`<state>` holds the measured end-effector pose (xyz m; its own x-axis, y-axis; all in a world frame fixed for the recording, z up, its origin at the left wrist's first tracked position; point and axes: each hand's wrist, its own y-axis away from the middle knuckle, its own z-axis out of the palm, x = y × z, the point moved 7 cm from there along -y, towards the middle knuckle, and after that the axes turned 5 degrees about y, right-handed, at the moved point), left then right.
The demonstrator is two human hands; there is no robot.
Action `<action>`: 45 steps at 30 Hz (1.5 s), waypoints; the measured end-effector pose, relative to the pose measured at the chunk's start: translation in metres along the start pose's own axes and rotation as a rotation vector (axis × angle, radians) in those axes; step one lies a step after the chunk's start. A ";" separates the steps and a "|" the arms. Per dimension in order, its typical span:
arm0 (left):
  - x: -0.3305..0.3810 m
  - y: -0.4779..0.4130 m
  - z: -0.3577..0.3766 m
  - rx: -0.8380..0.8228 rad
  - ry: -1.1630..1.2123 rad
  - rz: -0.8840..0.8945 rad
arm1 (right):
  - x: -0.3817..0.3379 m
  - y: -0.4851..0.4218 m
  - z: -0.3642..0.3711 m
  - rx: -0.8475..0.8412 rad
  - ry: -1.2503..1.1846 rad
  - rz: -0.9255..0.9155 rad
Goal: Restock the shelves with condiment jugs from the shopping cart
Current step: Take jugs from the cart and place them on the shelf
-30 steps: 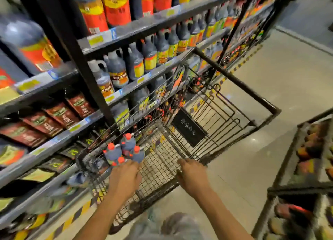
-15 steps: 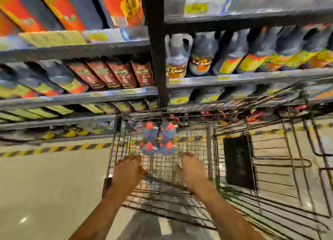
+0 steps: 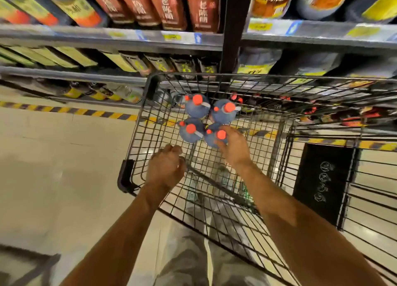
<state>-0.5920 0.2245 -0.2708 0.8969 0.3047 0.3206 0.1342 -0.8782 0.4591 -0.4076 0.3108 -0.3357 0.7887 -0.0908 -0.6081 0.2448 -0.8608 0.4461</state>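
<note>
Unloading starts: our right hand [image 3: 233, 146] has left the cart [image 3: 137, 135] for the cluster's five-o'clock jug [image 3: 211, 138], grip unclear; left hand [image 3: 166, 169] clasps the rim, fingers curled.

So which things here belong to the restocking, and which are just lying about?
Job: four orange-capped jugs, shopping cart, shelves, right hand touching the near-right jug, left hand gripping the cart.
Just about: striped floor tape, black placard, bottles already shelved.
</note>
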 end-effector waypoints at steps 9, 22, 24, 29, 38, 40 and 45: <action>-0.013 0.002 0.063 -0.277 0.473 -0.102 | 0.033 -0.003 -0.009 0.002 -0.499 0.033; 0.009 0.011 0.058 -0.444 1.145 -0.201 | -0.009 0.006 0.009 -0.249 -0.703 0.119; 0.001 0.017 0.057 -0.437 1.147 -0.242 | -0.010 0.009 0.016 -0.312 -0.789 0.169; -0.026 0.032 0.060 -0.352 1.236 -0.327 | 0.031 -0.006 0.026 -0.097 -0.806 0.398; -0.055 0.032 0.065 -0.175 1.327 -0.442 | 0.062 -0.094 0.045 0.036 -0.289 0.125; -0.059 0.031 0.066 -0.147 1.350 -0.450 | 0.060 -0.106 0.046 0.105 -0.617 0.055; -0.057 0.033 0.061 -0.135 1.394 -0.451 | 0.061 -0.105 0.036 0.071 -0.453 0.151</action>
<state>-0.6131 0.1554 -0.3247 -0.3419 0.7076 0.6184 0.1762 -0.5981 0.7818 -0.4057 0.3775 -0.4431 0.4837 -0.4132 -0.7715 0.0949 -0.8516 0.5155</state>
